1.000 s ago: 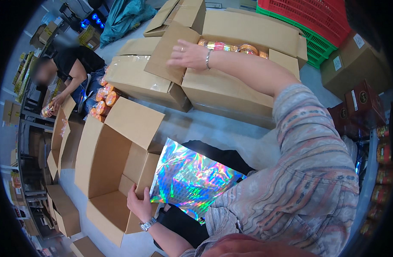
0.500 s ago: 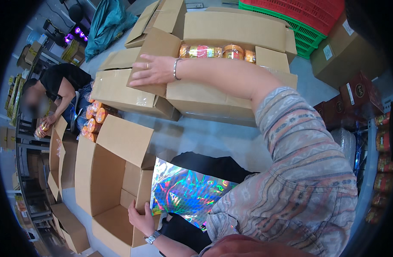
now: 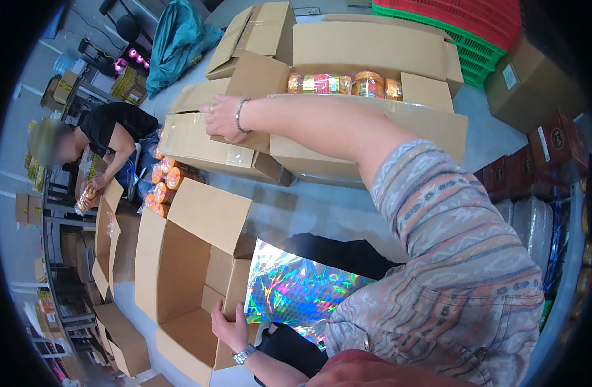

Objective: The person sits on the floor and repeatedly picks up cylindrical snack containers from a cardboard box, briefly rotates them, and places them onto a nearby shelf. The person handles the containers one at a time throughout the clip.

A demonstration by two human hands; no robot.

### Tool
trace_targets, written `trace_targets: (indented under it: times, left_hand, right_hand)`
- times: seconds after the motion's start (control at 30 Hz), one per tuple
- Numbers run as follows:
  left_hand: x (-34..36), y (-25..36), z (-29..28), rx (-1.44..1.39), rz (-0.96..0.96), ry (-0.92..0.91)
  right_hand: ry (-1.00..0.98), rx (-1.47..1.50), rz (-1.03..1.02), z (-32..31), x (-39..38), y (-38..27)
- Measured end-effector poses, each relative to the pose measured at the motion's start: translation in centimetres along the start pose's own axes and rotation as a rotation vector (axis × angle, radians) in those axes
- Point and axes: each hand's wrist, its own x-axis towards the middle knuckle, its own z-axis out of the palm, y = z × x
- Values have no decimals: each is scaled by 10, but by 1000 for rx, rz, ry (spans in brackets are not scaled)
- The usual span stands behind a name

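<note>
My right hand point(image 3: 226, 118) reaches across to the raised left flap point(image 3: 259, 79) of a large carton, its fingers bent at the flap's lower left edge. That carton holds several plastic-wrapped jars point(image 3: 318, 83) with orange lids. My left hand point(image 3: 230, 327) grips the side of an empty open carton point(image 3: 157, 258) near me, its thumb and fingers at the edge. A shiny holographic sheet point(image 3: 302, 284) lies over my lap beside that carton.
A co-worker point(image 3: 121, 135) bends at the left, holding a wrapped item over another carton point(image 3: 105, 245), beside piled orange-lidded jars point(image 3: 163, 190). More cartons point(image 3: 249, 39), a teal sack point(image 3: 170, 51), stacked red and green crates point(image 3: 444, 26), maroon boxes point(image 3: 557, 145) and shelving point(image 3: 54, 271) surround me.
My right hand has moved left and down along with the flap, which is folded farther outward, and its fingers have bent more. My left hand stays at the empty carton's edge.
</note>
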Motion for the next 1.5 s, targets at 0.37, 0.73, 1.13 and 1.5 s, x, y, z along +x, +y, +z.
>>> trace_targets:
  times: [0.37,0.73,1.13,1.5]
  left_hand:
    - [-5,-2,4,5,-10,-10]
    - [-9,1,1,67,-14,-1]
    - [-11,-1,4,87,-23,27]
    - [-7,-1,2,60,-6,-10]
  right_hand:
    - [17,341,47,-51,-156,24]
    - [206,-96,51,-21,-138,37]
    - [-108,275,305,-25,-234,16]
    - [-225,-283,1088,-30,-319,199]
